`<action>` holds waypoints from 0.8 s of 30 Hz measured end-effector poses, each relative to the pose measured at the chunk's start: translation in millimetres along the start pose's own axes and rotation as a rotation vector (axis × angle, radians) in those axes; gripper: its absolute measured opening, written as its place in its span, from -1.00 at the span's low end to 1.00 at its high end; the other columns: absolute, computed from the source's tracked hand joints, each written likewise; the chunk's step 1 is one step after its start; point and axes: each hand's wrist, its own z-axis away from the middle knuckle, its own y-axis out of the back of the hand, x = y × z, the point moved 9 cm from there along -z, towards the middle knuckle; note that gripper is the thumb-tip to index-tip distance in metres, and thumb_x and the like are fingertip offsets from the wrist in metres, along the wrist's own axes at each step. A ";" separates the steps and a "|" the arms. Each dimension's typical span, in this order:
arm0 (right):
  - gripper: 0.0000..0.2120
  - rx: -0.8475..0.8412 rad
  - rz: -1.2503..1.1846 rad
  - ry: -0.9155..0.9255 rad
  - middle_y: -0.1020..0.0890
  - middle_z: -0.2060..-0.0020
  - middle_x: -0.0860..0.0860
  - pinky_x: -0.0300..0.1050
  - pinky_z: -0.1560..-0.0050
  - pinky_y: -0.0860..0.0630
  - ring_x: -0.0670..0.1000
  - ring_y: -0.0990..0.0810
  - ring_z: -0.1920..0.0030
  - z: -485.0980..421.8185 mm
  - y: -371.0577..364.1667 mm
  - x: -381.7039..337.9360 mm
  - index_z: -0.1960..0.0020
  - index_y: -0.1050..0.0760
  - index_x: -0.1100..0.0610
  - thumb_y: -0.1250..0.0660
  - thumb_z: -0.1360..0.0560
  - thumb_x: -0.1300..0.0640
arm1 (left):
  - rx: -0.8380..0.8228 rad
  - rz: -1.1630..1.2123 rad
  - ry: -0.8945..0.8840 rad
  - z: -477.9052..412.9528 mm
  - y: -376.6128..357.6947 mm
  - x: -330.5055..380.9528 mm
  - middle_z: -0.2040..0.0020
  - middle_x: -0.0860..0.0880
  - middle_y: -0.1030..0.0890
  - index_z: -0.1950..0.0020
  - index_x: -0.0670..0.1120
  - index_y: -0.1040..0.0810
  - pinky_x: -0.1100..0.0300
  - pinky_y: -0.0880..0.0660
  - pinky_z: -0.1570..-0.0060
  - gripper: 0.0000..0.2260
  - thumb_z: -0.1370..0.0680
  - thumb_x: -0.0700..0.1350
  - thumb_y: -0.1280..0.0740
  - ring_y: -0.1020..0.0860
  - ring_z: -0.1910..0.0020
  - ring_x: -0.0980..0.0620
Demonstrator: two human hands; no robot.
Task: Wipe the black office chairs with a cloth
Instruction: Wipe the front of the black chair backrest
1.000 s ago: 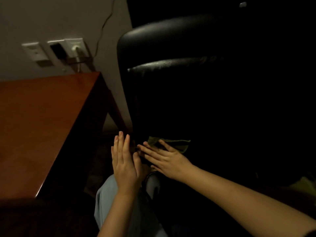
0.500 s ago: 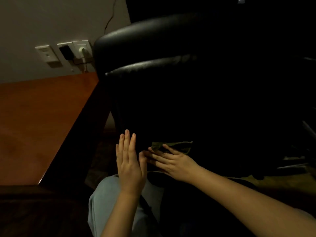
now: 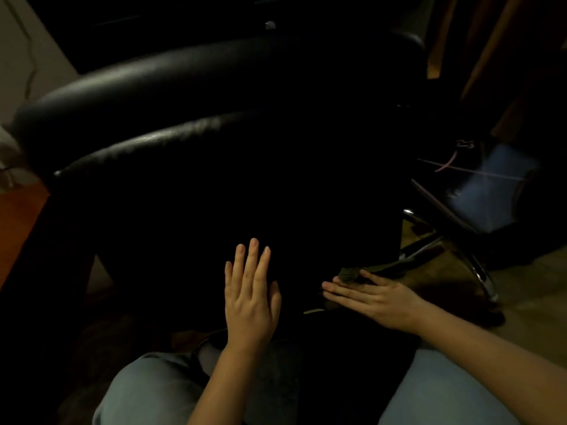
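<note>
Both hands against the back of a black office chair [image 3: 190, 87].
The left hand [image 3: 250, 297] lies flat on the chair, fingers straight, holding nothing. Just beside it, the right hand [image 3: 376, 297] presses an olive cloth [image 3: 348, 275] to the chair's lower edge with straight fingers. A second chair [image 3: 491, 191] stands beyond the right hand.

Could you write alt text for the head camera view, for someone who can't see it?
A person's right hand presses a greenish cloth against the lower back of a black office chair, while the left hand lies flat beside it.
</note>
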 end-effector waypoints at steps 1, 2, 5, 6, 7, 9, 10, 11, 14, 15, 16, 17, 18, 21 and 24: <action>-0.49 -0.008 -0.006 0.002 -0.16 -0.54 -0.01 -0.03 -0.52 0.03 -0.02 -0.12 -0.53 8.9 2.8 5.1 -0.53 -0.20 0.09 -0.15 -0.59 0.14 | -0.003 0.009 0.006 -0.4 -2.5 2.5 -0.58 -0.01 -0.07 -0.53 -0.09 -0.17 -0.10 -0.05 -0.50 -0.58 -0.68 -0.03 -0.02 -0.11 -0.54 -0.14; -0.49 -0.022 -0.008 0.007 -0.16 -0.54 0.00 -0.04 -0.52 0.02 -0.02 -0.12 -0.53 17.1 3.9 9.1 -0.53 -0.21 0.09 -0.17 -0.59 0.14 | -0.004 0.016 0.006 -0.9 -4.1 4.4 -0.58 -0.01 -0.07 -0.53 -0.09 -0.16 -0.10 -0.04 -0.51 -0.58 -0.67 -0.03 -0.02 -0.10 -0.54 -0.14; -0.48 -0.067 -0.011 0.028 -0.15 -0.55 0.01 -0.03 -0.54 0.02 -0.03 -0.13 -0.53 31.1 3.9 14.2 -0.53 -0.21 0.10 -0.19 -0.58 0.16 | -0.011 0.022 -0.012 -2.3 -5.7 6.6 -0.59 0.00 -0.05 -0.55 -0.07 -0.13 -0.07 -0.02 -0.51 -0.56 -0.67 -0.03 -0.02 -0.08 -0.55 -0.11; -0.49 -0.073 -0.008 0.029 -0.14 -0.55 0.01 -0.02 -0.54 0.04 -0.03 -0.13 -0.53 32.9 4.2 15.5 -0.53 -0.20 0.10 -0.17 -0.59 0.17 | -0.017 0.024 -0.019 -2.6 -6.3 6.9 -0.59 0.00 -0.04 -0.55 -0.06 -0.12 -0.06 -0.02 -0.51 -0.56 -0.67 -0.03 -0.02 -0.07 -0.55 -0.11; -0.50 -0.073 -0.001 0.020 -0.14 -0.55 0.01 -0.02 -0.54 0.06 -0.03 -0.13 -0.53 33.4 5.4 17.5 -0.53 -0.21 0.09 -0.14 -0.60 0.18 | -0.023 0.028 -0.026 -2.6 -6.8 7.1 -0.59 0.00 -0.04 -0.55 -0.06 -0.12 -0.06 -0.02 -0.52 -0.56 -0.67 -0.03 -0.02 -0.07 -0.55 -0.11; -0.51 -0.047 0.010 -0.041 -0.17 -0.54 -0.01 -0.02 -0.54 0.05 -0.03 -0.15 -0.53 28.9 13.0 26.0 -0.53 -0.22 0.07 -0.11 -0.61 0.20 | -0.031 0.033 -0.039 -2.1 -6.8 6.7 -0.59 -0.01 -0.05 -0.55 -0.07 -0.12 -0.07 -0.03 -0.51 -0.55 -0.67 -0.03 -0.03 -0.08 -0.55 -0.11; -0.51 -0.027 0.006 -0.081 -0.19 -0.54 -0.01 -0.02 -0.54 0.04 -0.03 -0.16 -0.52 24.1 18.5 31.8 -0.52 -0.23 0.05 -0.09 -0.60 0.22 | -0.033 0.033 -0.046 -2.0 -6.5 5.9 -0.59 -0.01 -0.05 -0.55 -0.08 -0.13 -0.07 -0.03 -0.51 -0.55 -0.66 -0.03 -0.03 -0.08 -0.55 -0.12; -0.51 -0.009 -0.006 -0.117 -0.19 -0.54 -0.01 -0.01 -0.53 0.03 -0.03 -0.16 -0.52 17.9 24.4 38.0 -0.52 -0.23 0.04 -0.07 -0.60 0.25 | -0.034 0.033 -0.051 -1.7 -6.2 5.0 -0.59 -0.02 -0.05 -0.55 -0.08 -0.13 -0.07 -0.03 -0.51 -0.55 -0.66 -0.03 -0.03 -0.08 -0.55 -0.12; -0.51 0.039 -0.044 -0.220 -0.13 -0.55 0.00 0.02 -0.51 -0.01 0.00 -0.18 -0.52 -7.3 43.2 62.6 -0.51 -0.25 0.03 0.02 -0.61 0.27 | -0.028 0.030 -0.051 -1.2 -3.3 0.7 -0.59 -0.02 -0.05 -0.56 -0.07 -0.11 -0.06 -0.01 -0.52 -0.55 -0.66 -0.03 -0.02 -0.09 -0.55 -0.11; -0.54 0.067 -0.051 -0.264 -0.14 -0.55 0.01 0.04 -0.51 -0.03 0.02 -0.20 -0.51 -17.8 50.7 74.5 -0.49 -0.27 0.03 0.02 -0.63 0.24 | -0.021 0.033 -0.040 -1.9 -1.3 -2.6 -0.59 -0.02 -0.06 -0.56 -0.07 -0.11 -0.07 -0.01 -0.52 -0.55 -0.67 -0.03 -0.02 -0.09 -0.55 -0.11; -0.58 0.100 -0.056 -0.313 -0.18 -0.54 0.03 0.07 -0.50 -0.05 0.05 -0.22 -0.50 -28.8 58.8 87.4 -0.48 -0.29 0.03 0.00 -0.64 0.20 | -0.012 0.037 -0.025 -2.6 1.2 -6.8 -0.59 -0.02 -0.06 -0.55 -0.08 -0.13 -0.07 -0.02 -0.52 -0.55 -0.67 -0.03 -0.02 -0.10 -0.55 -0.12; -0.60 0.133 -0.063 -0.368 -0.23 -0.52 0.05 0.10 -0.49 -0.07 0.08 -0.24 -0.50 -39.7 66.6 100.3 -0.47 -0.31 0.03 -0.03 -0.65 0.16 | -0.002 0.040 -0.005 -3.1 4.4 -11.7 -0.58 -0.03 -0.06 -0.54 -0.11 -0.15 -0.08 -0.02 -0.51 -0.56 -0.67 -0.03 -0.02 -0.10 -0.54 -0.12; -0.62 0.167 -0.075 -0.432 -0.27 -0.50 0.07 0.13 -0.48 -0.09 0.10 -0.24 -0.49 -49.1 73.3 111.7 -0.46 -0.32 0.03 -0.06 -0.65 0.13 | 0.007 0.042 0.015 -3.0 7.9 -17.1 -0.58 -0.04 -0.07 -0.53 -0.13 -0.17 -0.08 -0.02 -0.51 -0.56 -0.67 -0.02 -0.02 -0.10 -0.54 -0.14; -0.60 0.260 -0.126 -0.612 -0.16 -0.53 0.03 0.20 -0.49 -0.05 0.11 -0.14 -0.53 -71.0 83.8 123.8 -0.48 -0.29 0.03 -0.09 -0.65 0.10 | 0.047 0.057 0.082 1.7 22.0 -37.3 -0.54 -0.12 -0.17 -0.49 -0.18 -0.23 -0.11 -0.04 -0.51 -0.58 -0.67 -0.03 -0.03 -0.12 -0.54 -0.15; -0.52 0.257 -0.108 -0.649 0.02 -0.57 -0.05 0.19 -0.50 0.07 0.07 -0.01 -0.56 -89.9 76.4 103.8 -0.54 -0.15 0.01 -0.10 -0.63 0.07 | 0.081 0.063 0.153 14.4 36.5 -63.6 -0.55 -0.08 -0.16 -0.48 -0.19 -0.24 -0.08 -0.03 -0.51 -0.58 -0.67 -0.03 -0.03 -0.12 -0.54 -0.14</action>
